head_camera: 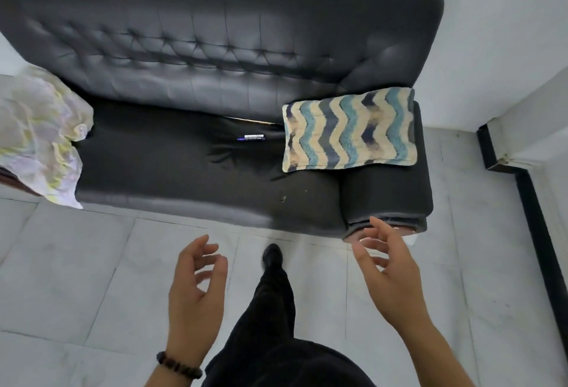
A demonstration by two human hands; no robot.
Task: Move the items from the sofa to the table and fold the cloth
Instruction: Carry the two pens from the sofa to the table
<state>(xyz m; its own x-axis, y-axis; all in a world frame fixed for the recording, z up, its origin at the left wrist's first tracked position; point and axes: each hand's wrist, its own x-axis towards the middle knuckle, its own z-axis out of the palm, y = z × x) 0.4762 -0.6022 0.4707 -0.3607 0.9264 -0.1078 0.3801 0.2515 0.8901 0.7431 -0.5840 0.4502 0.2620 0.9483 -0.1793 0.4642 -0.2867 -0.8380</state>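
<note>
Far left, the cloth (37,134) is a crumpled pale heap with yellow and lilac print. It's bunched on the left end of the sofa (215,48) and spills over the seat's front edge. The sofa is dark grey with a tufted back, and it stands on a pale tiled floor (92,263).

The left hand (196,291) hangs over the floor in front of the seat. It has a bead bracelet (178,365) on the wrist. The grip is apart, fingers loosely curled, nothing in it.

A blue and white pen (250,137) lies flat near the back of the seat, just left of the cushion (349,130). Below it, a dark trouser leg and shoe (272,256) point toward the sofa.

The cushion has blue and cream zigzags. It sits at the right end of the seat, with its right side up on the armrest.

The right hand (390,276) is in front of that armrest. Its grip is apart too, fingers spread and relaxed, holding nothing. Both hands are well apart from the stuff on the sofa.
</note>
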